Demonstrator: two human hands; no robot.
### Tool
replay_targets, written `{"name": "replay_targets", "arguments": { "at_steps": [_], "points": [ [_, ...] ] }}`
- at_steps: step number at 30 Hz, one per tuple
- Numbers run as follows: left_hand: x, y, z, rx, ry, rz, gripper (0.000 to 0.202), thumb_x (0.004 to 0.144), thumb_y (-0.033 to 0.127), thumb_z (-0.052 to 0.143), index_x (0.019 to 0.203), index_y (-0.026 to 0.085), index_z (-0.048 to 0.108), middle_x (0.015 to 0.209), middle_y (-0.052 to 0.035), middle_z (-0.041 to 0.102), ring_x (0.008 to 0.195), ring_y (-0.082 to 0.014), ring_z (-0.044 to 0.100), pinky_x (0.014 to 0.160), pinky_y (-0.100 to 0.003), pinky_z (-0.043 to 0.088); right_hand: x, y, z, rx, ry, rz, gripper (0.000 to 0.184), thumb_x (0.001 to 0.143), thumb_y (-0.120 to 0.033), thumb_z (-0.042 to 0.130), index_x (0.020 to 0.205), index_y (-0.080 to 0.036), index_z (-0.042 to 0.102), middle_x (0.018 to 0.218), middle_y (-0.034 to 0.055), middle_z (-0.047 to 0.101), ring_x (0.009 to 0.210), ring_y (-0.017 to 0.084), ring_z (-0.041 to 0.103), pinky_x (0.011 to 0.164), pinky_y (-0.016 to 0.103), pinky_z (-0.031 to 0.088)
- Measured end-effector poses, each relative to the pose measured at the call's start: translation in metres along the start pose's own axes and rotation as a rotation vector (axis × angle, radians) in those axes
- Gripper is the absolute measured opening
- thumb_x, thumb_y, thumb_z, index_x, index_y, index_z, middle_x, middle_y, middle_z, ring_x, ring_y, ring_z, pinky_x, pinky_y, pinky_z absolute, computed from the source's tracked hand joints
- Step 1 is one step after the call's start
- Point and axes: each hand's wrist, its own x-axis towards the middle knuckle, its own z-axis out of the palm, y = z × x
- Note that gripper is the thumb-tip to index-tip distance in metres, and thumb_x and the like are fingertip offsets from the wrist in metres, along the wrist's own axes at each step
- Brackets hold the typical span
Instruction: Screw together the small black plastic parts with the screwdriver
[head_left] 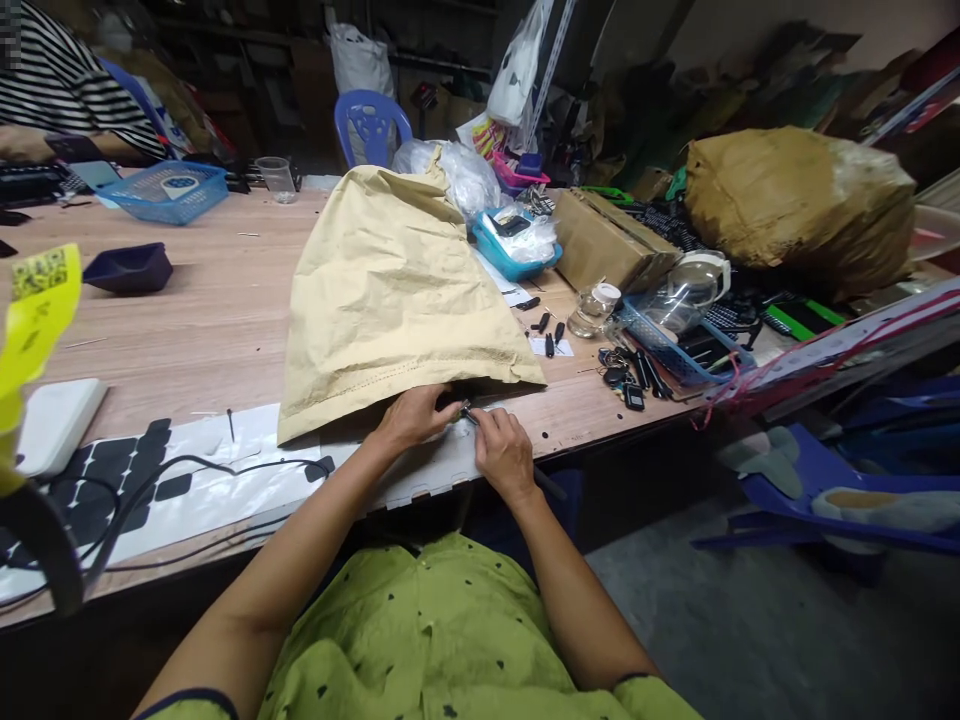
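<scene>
A large cream paper sack (pixel 390 290) lies on the table, its opening facing me. At that opening my left hand (pixel 414 417) is closed, its thumb against a small dark piece (pixel 468 411) with a shiny end. My right hand (pixel 505 455) pinches the same piece from the other side. The piece is too small to name. The fingers of my left hand are partly hidden under the sack's edge. A white board (pixel 420 480) lies beneath both hands at the table's front edge.
On the left are a sheet of black pads (pixel 135 470), black cables and a dark tray (pixel 129 268). To the right are a glass jar (pixel 592 312), black key fobs (pixel 550 345), a blue basket (pixel 682 350) and a cardboard box (pixel 611 240). A person in striped sleeves sits far left.
</scene>
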Motion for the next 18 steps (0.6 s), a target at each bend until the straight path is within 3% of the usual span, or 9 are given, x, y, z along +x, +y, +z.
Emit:
{"name": "replay_targets", "arguments": {
  "at_steps": [5, 11, 14, 18],
  "points": [
    [-0.003, -0.009, 0.013, -0.021, -0.025, 0.013, 0.040, 0.096, 0.036, 0.058, 0.133, 0.023, 0.066, 0.131, -0.0082, 0.072, 0.121, -0.0279, 0.066, 0.100, -0.035, 0.052, -0.001, 0.006, -0.005, 0.090, -0.050, 0.007, 0.047, 0.084, -0.005, 0.050, 0.124, -0.021, 0.069, 0.093, 0.0076, 0.065, 0.085, 0.023, 0.056, 0.077, 0.033, 0.046],
    [-0.008, -0.022, 0.013, 0.012, -0.079, 0.002, 0.029, 0.094, 0.035, 0.060, 0.117, 0.025, 0.074, 0.105, -0.0061, 0.077, 0.099, -0.0256, 0.071, 0.083, -0.032, 0.053, -0.012, 0.017, -0.008, 0.222, -0.070, 0.059, 0.043, 0.085, -0.005, 0.049, 0.117, -0.022, 0.073, 0.094, 0.0083, 0.068, 0.088, 0.023, 0.061, 0.081, 0.034, 0.052],
    [-0.025, -0.020, 0.016, 0.119, 0.014, 0.047, 0.025, 0.091, 0.031, 0.063, 0.112, 0.024, 0.075, 0.108, -0.0091, 0.073, 0.100, -0.0271, 0.067, 0.080, -0.035, 0.051, -0.021, 0.021, -0.012, 0.297, -0.051, 0.083, 0.044, 0.085, -0.006, 0.049, 0.118, -0.022, 0.074, 0.094, 0.0085, 0.069, 0.088, 0.023, 0.063, 0.082, 0.035, 0.054],
    [-0.054, -0.021, 0.027, 0.180, 0.212, 0.225, 0.015, 0.090, 0.027, 0.065, 0.101, 0.023, 0.074, 0.108, -0.0097, 0.070, 0.103, -0.0279, 0.060, 0.084, -0.040, 0.047, -0.030, 0.024, -0.024, 0.478, -0.030, 0.148, 0.039, 0.086, -0.010, 0.051, 0.115, -0.021, 0.075, 0.098, 0.0084, 0.072, 0.092, 0.022, 0.067, 0.085, 0.034, 0.057]
  ]
}}
